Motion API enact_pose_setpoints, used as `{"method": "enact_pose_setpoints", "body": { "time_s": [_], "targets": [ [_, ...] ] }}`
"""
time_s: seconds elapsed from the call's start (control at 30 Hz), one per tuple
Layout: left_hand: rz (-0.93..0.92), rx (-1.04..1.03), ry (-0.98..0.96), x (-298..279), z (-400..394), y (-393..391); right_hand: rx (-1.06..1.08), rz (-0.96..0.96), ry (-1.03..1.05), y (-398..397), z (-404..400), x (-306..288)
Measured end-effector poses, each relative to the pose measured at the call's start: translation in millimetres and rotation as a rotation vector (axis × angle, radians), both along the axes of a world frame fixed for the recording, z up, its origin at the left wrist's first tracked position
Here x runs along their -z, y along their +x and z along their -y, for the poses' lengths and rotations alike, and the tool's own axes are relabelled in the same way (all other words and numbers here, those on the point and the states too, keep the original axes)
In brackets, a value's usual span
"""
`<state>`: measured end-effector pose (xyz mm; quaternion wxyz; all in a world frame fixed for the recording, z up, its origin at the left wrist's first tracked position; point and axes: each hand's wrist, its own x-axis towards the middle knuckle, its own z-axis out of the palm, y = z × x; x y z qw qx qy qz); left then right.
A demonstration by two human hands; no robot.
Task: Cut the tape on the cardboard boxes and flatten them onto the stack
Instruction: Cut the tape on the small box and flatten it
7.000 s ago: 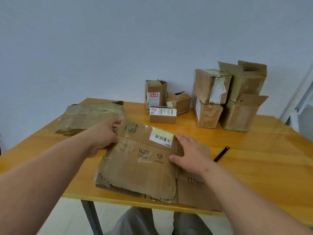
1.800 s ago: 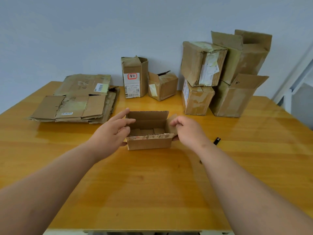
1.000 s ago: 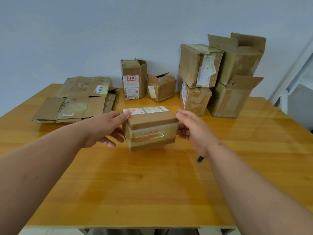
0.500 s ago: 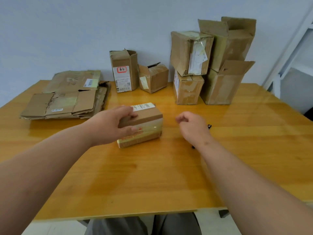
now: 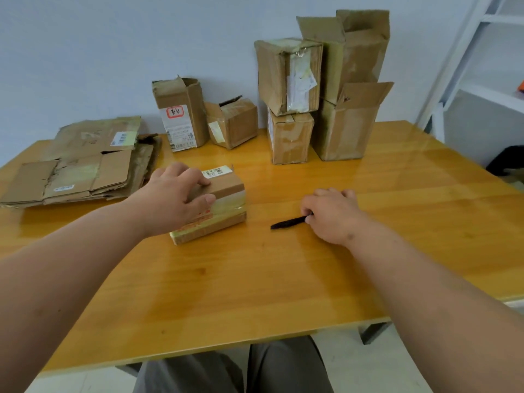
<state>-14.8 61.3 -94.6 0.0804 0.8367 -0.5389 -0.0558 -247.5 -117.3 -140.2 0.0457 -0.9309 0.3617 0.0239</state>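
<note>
On table (image 5: 255, 279): left hand (image 5: 173, 202) grips taped box (image 5: 224, 199); right hand (image 5: 329, 214) pinches cutter (image 5: 287, 222).

Both forearms are bare, with no sleeves, watch, bracelet or gloves in sight. The left hand (image 5: 173, 199) and the right hand (image 5: 330, 214) carry no rings that show. A small dark mark sits near the right wrist. Grey trousers (image 5: 235, 370) cover the legs.

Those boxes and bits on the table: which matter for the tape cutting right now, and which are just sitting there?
In use:
small taped box, held by left hand
black cutter, gripped by right hand
flattened stack

Waiting or idle:
upright boxes
white shelf
</note>
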Motion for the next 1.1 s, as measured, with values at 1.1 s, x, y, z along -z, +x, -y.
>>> {"method": "enact_pose_setpoints", "body": {
  "time_s": [1.1],
  "targets": [
    [-0.251, 0.088, 0.055, -5, 14, 16, -0.114, 0.598, 0.328, 40, -38, 19]
  ]
}}
